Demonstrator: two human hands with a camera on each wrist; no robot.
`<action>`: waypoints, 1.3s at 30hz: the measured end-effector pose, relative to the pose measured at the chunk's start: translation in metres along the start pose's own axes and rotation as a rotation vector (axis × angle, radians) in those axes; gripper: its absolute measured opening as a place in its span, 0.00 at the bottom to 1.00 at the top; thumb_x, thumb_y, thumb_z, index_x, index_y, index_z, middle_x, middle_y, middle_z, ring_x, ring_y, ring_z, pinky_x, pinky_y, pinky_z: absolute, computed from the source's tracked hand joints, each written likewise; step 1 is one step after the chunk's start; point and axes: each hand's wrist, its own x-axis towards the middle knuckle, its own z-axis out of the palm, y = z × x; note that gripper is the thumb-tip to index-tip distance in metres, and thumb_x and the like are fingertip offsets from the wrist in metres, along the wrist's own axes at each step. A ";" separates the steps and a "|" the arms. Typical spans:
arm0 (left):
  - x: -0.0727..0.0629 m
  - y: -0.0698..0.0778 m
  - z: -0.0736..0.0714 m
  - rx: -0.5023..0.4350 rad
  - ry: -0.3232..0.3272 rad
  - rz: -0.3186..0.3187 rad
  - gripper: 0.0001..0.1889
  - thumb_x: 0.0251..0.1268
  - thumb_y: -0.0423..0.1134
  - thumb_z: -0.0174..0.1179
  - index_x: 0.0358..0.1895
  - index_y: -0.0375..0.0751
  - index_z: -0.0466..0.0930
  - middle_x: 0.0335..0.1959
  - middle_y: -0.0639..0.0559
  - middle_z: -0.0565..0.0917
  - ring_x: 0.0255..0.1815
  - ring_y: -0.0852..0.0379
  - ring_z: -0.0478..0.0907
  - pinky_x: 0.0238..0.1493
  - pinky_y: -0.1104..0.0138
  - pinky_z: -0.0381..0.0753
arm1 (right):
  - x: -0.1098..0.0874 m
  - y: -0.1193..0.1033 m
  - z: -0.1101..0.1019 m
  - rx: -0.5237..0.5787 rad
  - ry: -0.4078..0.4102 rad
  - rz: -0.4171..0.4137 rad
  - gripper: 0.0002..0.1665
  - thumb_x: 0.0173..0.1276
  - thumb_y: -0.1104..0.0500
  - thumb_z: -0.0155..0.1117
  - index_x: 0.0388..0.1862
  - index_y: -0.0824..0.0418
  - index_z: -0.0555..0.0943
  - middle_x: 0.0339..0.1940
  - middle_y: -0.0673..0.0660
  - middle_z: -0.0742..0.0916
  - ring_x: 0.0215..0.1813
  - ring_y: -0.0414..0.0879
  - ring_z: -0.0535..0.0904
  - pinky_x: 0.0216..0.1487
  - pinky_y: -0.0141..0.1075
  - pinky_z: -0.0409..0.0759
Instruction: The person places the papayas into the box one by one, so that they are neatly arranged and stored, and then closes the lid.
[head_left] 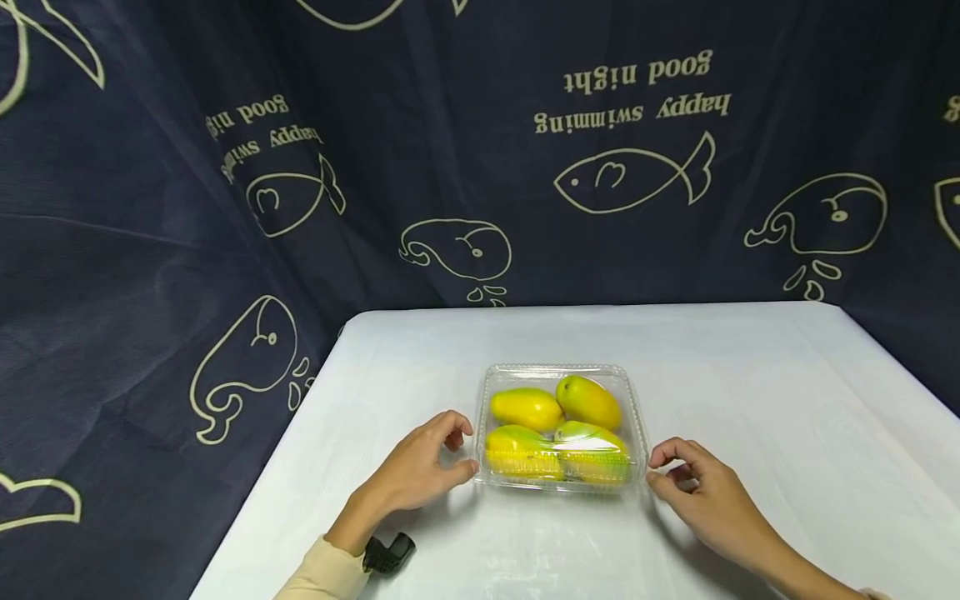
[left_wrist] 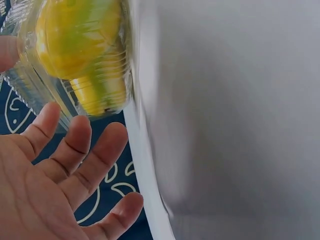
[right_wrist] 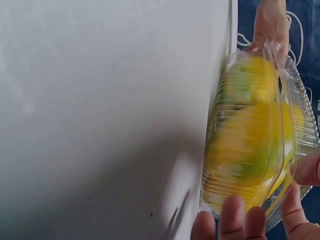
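Observation:
A clear plastic clamshell box [head_left: 555, 487] with a ridged rim sits on the white table, its lid down over several yellow-green mangoes [head_left: 527, 409]. My left hand [head_left: 423, 462] is at the box's left side, thumb tip close to the rim; the left wrist view shows its fingers [left_wrist: 102, 155] spread and loosely bent beside the box. Over on the right side, my right hand [head_left: 701, 492] has its thumb and forefinger at the rim, loosely bent. Whether these fingertips touch the plastic is hard to tell.
The white-covered table [head_left: 787, 392] extends around the box. Behind it and at the left hangs a dark blue curtain [head_left: 450, 108] with fish and whale drawings. A black strap device [head_left: 390, 552] is on the left wrist.

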 end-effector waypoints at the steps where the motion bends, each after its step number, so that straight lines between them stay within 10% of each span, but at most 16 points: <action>1: 0.000 0.000 0.000 -0.010 -0.002 -0.004 0.20 0.61 0.53 0.65 0.53 0.53 0.74 0.45 0.57 0.81 0.46 0.59 0.77 0.48 0.64 0.76 | 0.000 0.000 0.000 0.006 -0.014 0.014 0.07 0.72 0.51 0.64 0.43 0.49 0.78 0.46 0.49 0.82 0.37 0.35 0.79 0.34 0.30 0.75; 19: 0.004 0.002 0.005 -0.472 -0.150 -0.096 0.21 0.65 0.37 0.63 0.57 0.39 0.65 0.40 0.47 0.79 0.37 0.56 0.76 0.38 0.70 0.78 | 0.005 -0.003 0.003 0.195 -0.168 0.101 0.07 0.72 0.63 0.56 0.46 0.59 0.69 0.19 0.54 0.80 0.21 0.39 0.72 0.26 0.33 0.72; 39: 0.002 0.005 0.010 -0.656 -0.193 -0.154 0.23 0.66 0.34 0.60 0.60 0.37 0.60 0.29 0.48 0.79 0.27 0.55 0.72 0.25 0.74 0.67 | 0.008 0.002 -0.001 0.249 -0.237 0.130 0.10 0.71 0.62 0.57 0.47 0.61 0.69 0.21 0.57 0.81 0.21 0.38 0.71 0.23 0.33 0.73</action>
